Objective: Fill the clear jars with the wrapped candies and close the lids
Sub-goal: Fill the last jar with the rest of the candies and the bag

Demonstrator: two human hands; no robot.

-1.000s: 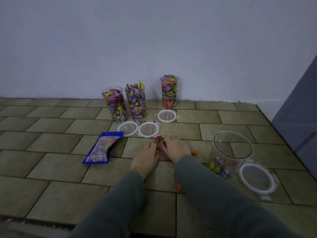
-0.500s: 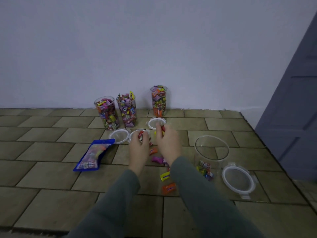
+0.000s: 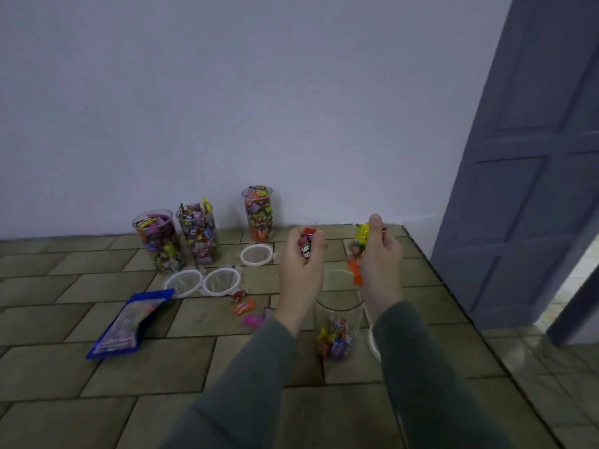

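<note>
Long grey-green fabric sleeves covered both forearms to the wrists; both bare hands wore no gloves.

Clear jar upright, open, few wrapped candies inside.

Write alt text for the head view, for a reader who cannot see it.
Both hands, left and right, hold wrapped candies above a wide jar that is nearly empty. Three full jars stand open by the wall, their lids on the tiled floor beside a blue bag and loose candies.
</note>
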